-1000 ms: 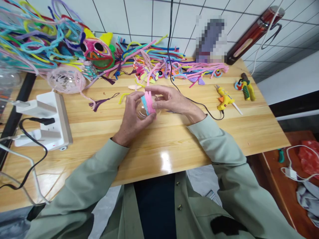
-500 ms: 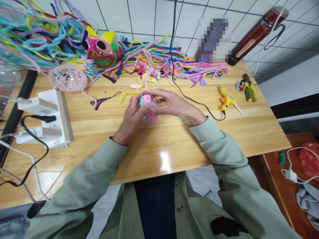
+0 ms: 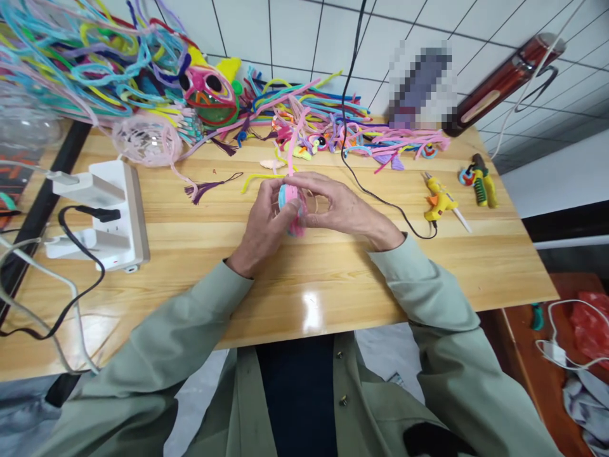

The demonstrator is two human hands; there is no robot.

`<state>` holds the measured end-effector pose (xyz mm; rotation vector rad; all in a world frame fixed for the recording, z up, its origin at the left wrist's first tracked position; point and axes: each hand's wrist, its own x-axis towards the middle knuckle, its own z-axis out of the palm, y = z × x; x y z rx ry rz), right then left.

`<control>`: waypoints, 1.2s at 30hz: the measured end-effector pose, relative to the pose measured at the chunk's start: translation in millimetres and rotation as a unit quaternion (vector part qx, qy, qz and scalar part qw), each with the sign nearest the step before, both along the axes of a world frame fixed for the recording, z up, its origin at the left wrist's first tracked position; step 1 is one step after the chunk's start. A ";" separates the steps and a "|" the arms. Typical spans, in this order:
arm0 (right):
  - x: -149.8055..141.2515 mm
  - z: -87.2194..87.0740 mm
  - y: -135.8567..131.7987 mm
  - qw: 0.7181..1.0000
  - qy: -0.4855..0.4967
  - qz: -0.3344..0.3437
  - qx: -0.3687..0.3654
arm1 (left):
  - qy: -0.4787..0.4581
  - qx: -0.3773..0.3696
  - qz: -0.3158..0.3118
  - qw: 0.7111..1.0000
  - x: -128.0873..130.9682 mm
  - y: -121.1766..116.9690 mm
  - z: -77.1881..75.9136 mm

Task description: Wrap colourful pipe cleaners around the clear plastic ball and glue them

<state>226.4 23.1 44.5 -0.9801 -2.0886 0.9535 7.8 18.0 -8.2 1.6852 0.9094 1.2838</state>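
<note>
Between both hands is a small clear ball [image 3: 294,212] wrapped in pink and light-blue pipe cleaner, partly hidden by the fingers. A loose pink strand [image 3: 297,139] rises from its top toward the wall. My left hand [image 3: 266,219] is closed around the ball's left side, its thumb pressed on the pink band. From the right, my right hand [image 3: 337,206] holds the ball with curved fingers on top and the thumb below. Just behind the hands lie a yellow pipe cleaner [image 3: 252,181] and a small pale pink piece [image 3: 271,164].
A yellow glue gun [image 3: 440,202] and pliers [image 3: 484,184] lie at right. A power strip [image 3: 136,216] with plugs and cables stands at left. Pipe cleaners [image 3: 95,63], a pink-wrapped clear ball [image 3: 147,141] and a purple tassel [image 3: 209,187] lie behind. A red thermos [image 3: 504,86] leans by the wall.
The view has shifted slightly, so the tabletop things appear farther right. Both hands keep hold of the wrapped ball, which seems turned a little, with its pink strand more upright.
</note>
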 end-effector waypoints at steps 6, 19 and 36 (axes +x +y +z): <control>-0.2 -4.1 -2.1 1.000 0.000 -0.017 0.009 | -0.027 -0.003 0.025 0.999 2.1 -3.2 -2.2; 3.3 -12.4 5.0 1.000 0.007 -0.004 0.009 | -0.018 -0.017 -0.016 1.000 -1.9 0.9 -3.9; 1.2 -13.9 2.8 1.000 -0.023 -0.012 0.008 | -0.018 0.020 0.035 0.999 -1.4 -0.2 -14.3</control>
